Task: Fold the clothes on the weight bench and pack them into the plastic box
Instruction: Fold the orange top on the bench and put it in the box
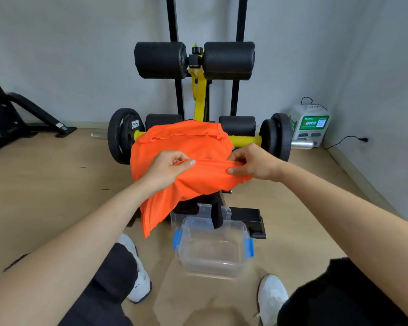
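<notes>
While both hands grip it, the orange garment (186,142) lies spread over the counter (191,204), which is mostly hidden; only a dark end shows below the cloth.

- Left hand (167,165): fingers curled, thumb on top, pinching a raised fold of the orange cloth.
- Right hand (254,163): same grip on the other end of that fold, thumb and fingers closed on the fabric.
- The fold runs as a ridge between the two hands, across the near half of the garment.
- The far hem lies near the yellow bar (243,140). One corner hangs off the near left side, down toward the floor (57,184).
- Plastic box (212,267): clear with blue latches, on the floor just in front of the counter, between the person's white shoes (137,274). No lid on it, nothing visible inside.
- A second clear plastic piece (225,211) stands right behind the box; can't tell if it's the lid.
- Black strap (217,217) hangs from the counter end, its tip over the box's far rim.
- Behind: weight plates (120,135) on both ends of the yellow bar, black foam rollers (160,60) up top.
- White charging unit (309,123) against the right wall.
</notes>
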Tool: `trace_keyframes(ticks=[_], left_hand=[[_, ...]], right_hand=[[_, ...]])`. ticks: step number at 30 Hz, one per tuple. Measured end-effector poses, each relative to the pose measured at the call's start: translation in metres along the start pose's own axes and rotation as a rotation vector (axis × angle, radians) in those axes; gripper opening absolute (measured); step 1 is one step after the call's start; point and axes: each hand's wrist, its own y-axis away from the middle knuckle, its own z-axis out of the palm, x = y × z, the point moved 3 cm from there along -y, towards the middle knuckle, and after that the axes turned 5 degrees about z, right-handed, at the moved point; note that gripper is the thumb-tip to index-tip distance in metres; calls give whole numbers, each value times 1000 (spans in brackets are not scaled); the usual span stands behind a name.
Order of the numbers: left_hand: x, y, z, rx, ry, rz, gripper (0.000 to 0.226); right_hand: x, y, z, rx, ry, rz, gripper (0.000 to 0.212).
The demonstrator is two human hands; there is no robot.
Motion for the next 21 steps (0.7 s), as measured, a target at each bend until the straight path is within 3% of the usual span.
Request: trace_keyframes(ticks=[8,21], left_hand=[[-3,-87,-7,78,-152,15,16],[-79,-162,2,149,-348,-114,14]], right_hand=[[44,-48,-44,296,-305,126,6],[108,-149,-18,407,-428,314,5]])
